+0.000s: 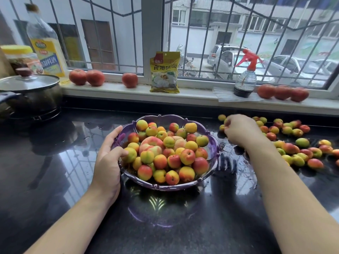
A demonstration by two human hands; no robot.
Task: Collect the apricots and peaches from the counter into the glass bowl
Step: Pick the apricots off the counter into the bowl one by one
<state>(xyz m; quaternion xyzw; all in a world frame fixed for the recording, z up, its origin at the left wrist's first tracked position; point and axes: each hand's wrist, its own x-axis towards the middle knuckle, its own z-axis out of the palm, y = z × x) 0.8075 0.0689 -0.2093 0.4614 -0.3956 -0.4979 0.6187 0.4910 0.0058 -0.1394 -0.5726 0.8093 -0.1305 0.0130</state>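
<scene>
A purple-tinted glass bowl (pixel 213 149) with a scalloped rim stands mid-counter, heaped with small yellow-red apricots and a couple of larger pink peaches (pixel 151 143). My left hand (pixel 108 156) grips the bowl's left rim, thumb inside. My right hand (pixel 240 129) is over the counter to the bowl's right, fingers curled round small apricots (pixel 227 123). Several loose apricots (pixel 300 143) lie scattered on the black counter at the right.
A lidded pot (pixel 31 94) stands at the far left with an oil bottle (pixel 45 46) and a jar (pixel 21 58) behind it. On the sill (pixel 199 97) are tomatoes (pixel 129 80), a yellow packet (pixel 165 72) and a spray bottle (pixel 245 77). The black counter (pixel 55 162) is wet and glossy.
</scene>
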